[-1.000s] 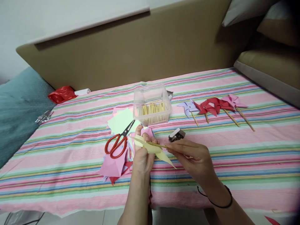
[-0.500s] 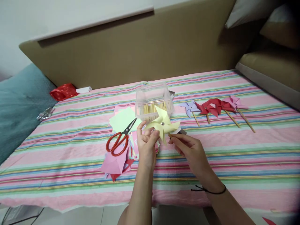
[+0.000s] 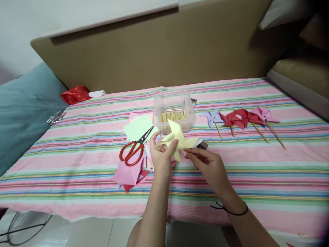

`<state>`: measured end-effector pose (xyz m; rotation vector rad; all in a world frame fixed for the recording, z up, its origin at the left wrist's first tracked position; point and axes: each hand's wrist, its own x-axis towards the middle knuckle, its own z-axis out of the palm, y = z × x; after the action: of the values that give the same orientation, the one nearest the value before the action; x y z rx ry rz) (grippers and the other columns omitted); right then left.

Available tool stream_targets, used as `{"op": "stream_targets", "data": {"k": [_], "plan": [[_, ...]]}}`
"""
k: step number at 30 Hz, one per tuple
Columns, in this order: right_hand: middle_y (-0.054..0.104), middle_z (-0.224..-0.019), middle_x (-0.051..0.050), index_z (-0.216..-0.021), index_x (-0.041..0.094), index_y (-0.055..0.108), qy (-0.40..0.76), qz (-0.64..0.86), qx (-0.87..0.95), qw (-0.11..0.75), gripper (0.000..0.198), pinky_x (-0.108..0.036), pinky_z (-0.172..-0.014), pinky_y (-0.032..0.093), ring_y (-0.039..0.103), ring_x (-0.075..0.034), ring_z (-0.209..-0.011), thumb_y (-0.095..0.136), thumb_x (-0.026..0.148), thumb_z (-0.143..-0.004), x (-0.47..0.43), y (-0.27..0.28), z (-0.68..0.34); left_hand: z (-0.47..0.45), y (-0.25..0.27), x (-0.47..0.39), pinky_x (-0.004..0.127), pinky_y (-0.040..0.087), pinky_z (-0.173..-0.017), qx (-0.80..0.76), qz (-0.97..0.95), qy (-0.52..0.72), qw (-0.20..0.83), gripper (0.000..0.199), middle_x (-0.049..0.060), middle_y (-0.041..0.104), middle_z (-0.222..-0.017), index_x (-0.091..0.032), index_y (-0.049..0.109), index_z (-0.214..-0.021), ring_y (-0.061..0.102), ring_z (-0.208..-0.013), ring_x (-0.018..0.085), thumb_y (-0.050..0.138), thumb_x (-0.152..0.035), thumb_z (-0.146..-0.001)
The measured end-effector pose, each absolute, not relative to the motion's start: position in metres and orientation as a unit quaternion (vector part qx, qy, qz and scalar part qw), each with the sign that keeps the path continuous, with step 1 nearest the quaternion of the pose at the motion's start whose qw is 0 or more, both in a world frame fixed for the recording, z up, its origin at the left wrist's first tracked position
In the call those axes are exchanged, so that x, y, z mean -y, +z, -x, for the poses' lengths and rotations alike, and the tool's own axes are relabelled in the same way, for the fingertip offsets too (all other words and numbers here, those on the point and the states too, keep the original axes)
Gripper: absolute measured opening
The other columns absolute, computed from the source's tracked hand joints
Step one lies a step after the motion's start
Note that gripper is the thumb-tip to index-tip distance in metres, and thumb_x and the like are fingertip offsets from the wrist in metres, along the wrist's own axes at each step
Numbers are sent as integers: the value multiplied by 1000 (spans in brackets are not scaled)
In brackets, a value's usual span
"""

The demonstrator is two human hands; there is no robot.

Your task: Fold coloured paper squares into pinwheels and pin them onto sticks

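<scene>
Pinching yellow pinwheel (image 3: 176, 129), left fingers (image 3: 171, 148) covering its centre, right fingers (image 3: 197, 160) holding its mostly hidden stick (image 3: 185, 151)

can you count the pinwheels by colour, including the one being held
Yellow pinwheel: 1
Lilac pinwheel: 1
Red pinwheels: 2
Pink pinwheel: 1
Total: 5

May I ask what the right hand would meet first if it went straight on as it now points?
Probably the yellow pinwheel, just ahead of the right hand, though depth is unclear.
</scene>
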<state>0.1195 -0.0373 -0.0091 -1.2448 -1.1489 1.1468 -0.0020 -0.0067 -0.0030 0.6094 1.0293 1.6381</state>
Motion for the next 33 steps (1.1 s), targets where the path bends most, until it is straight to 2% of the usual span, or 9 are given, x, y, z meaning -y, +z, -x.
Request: {"op": "stream_targets", "data": {"k": [7, 14, 23, 29, 33], "plan": [[75, -70, -3, -85, 22, 78, 475, 515, 461, 544, 17, -25, -46, 48, 62, -14, -55, 73, 30, -71, 39, -12, -117, -1, -1, 7, 23, 50, -61, -434, -232, 705, 510, 65, -4, 69, -70, -23, 42, -104, 66, -59, 12, 83, -17, -54], [77, -81, -4, -84, 23, 78, 474, 517, 451, 552, 16, -28, -56, 54, 68, -19, -69, 73, 27, -70, 40, -13, -112, -2, -4, 6, 19, 48, -59, -429, -231, 725, 486, 60, -5, 67, -70, -24, 41, -98, 64, -57, 10, 81, -14, -54], [73, -68, -3, -83, 19, 78, 484, 546, 429, 534, 20, -24, -48, 45, 55, -12, -55, 74, 32, -69, 41, -13, -112, -1, 0, 6, 20, 49, -63, -436, -244, 699, 511, 67, -5, 66, -69, -22, 41, -109, 66, -62, 11, 81, -17, -57], [70, -65, -3, -82, 18, 77, 491, 548, 416, 534, 22, -22, -46, 38, 46, -9, -51, 74, 34, -68, 40, -12, -113, -1, 2, 8, 20, 48, -63, -430, -240, 687, 534, 63, -2, 68, -77, -21, 42, -119, 66, -66, 11, 77, -27, -67], [69, -63, -3, -80, 17, 77, 500, 547, 412, 530, 22, -22, -45, 36, 45, -9, -50, 75, 35, -66, 40, -10, -112, -1, 2, 7, 20, 47, -63, -432, -245, 695, 520, 71, -4, 67, -72, -21, 42, -118, 65, -65, 11, 81, -19, -59]]}}
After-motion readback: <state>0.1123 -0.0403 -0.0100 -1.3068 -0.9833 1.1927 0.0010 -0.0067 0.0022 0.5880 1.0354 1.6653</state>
